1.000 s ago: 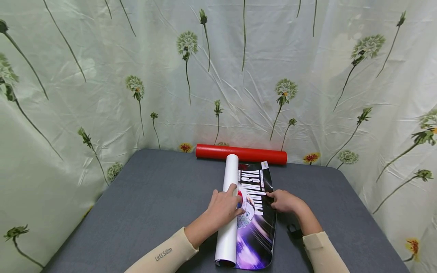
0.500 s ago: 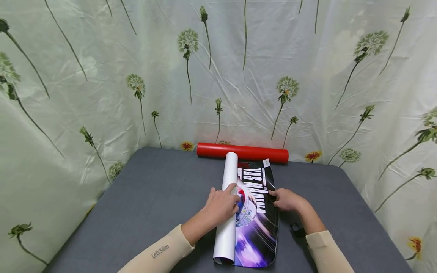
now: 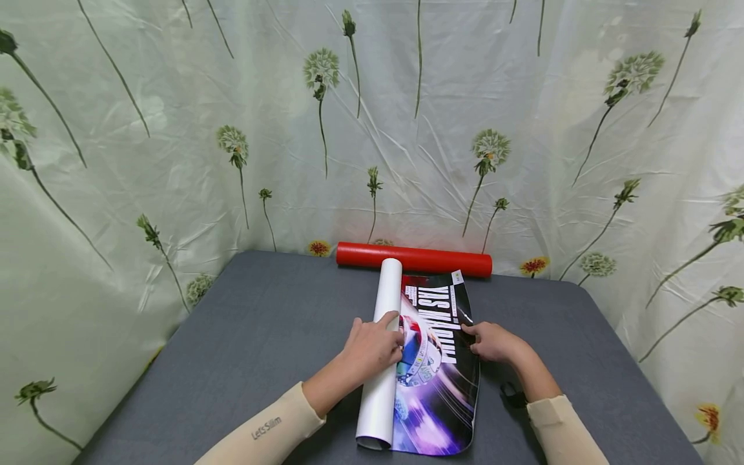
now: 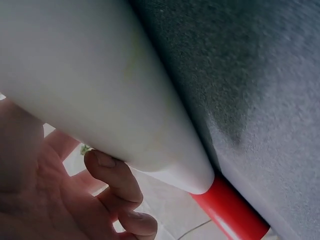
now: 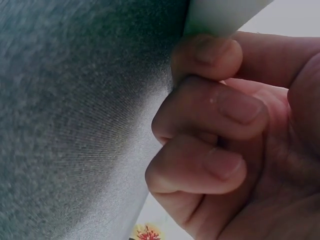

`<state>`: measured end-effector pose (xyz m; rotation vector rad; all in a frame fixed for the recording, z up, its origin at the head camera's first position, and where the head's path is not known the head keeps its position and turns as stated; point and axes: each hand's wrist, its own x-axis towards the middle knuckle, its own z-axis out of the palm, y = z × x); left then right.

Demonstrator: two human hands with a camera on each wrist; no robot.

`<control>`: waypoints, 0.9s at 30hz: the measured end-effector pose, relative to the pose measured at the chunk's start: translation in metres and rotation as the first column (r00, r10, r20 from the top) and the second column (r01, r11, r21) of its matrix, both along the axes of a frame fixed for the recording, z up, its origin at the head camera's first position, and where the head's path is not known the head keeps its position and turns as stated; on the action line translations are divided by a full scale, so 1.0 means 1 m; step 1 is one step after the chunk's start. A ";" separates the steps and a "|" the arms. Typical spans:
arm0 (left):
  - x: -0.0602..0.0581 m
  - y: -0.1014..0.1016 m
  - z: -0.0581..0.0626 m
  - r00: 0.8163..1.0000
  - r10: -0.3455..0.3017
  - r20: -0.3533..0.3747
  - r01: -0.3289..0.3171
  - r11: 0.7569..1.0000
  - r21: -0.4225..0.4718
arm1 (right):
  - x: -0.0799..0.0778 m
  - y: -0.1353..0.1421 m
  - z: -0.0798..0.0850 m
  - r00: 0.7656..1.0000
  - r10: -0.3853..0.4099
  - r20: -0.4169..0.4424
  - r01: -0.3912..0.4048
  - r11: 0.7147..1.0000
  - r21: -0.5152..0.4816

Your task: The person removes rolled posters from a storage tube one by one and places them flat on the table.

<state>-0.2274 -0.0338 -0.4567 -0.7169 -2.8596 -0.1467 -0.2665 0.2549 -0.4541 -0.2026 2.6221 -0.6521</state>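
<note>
A glossy poster [image 3: 430, 413] with white lettering and a purple-black print lies partly unrolled on the grey table. Its left part is still a white roll [image 3: 376, 407], standing lengthwise away from me. My left hand [image 3: 372, 345] rests on the roll, index finger stretched over its top; the left wrist view has its other fingers loosely bent against the white roll [image 4: 110, 85]. My right hand [image 3: 496, 342] pinches the poster's right edge between thumb and index finger. In the right wrist view, the remaining fingers [image 5: 200, 162] are curled beside the table surface.
A red tube [image 3: 415, 259] lies crosswise at the table's back edge, just behind the poster's far end. Near my right wrist is a small black object [image 3: 513, 395], its kind unclear. A flower-printed curtain [image 3: 279, 129] hangs behind the grey table [image 3: 261, 323].
The white roll has shifted left under my left hand, and more of the printed side shows. My right hand, pinching the edge, has moved slightly right.
</note>
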 end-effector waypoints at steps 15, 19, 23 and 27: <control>0.000 -0.003 -0.002 1.000 0.028 0.012 -0.027 0.999 -0.026 | 0.001 0.004 0.001 1.000 -0.019 0.016 0.019 1.000 -0.005; 0.000 -0.006 -0.002 1.000 -0.002 -0.019 0.001 0.999 -0.049 | 0.001 0.005 0.001 0.999 -0.027 0.023 0.027 1.000 -0.011; 0.000 -0.009 -0.002 1.000 -0.011 -0.019 0.009 0.998 -0.063 | 0.001 0.005 0.002 1.000 -0.023 0.019 0.024 1.000 -0.014; -0.001 -0.011 -0.003 0.999 -0.012 -0.046 0.009 0.998 -0.058 | 0.002 0.006 0.003 1.000 -0.018 0.016 0.019 1.000 -0.023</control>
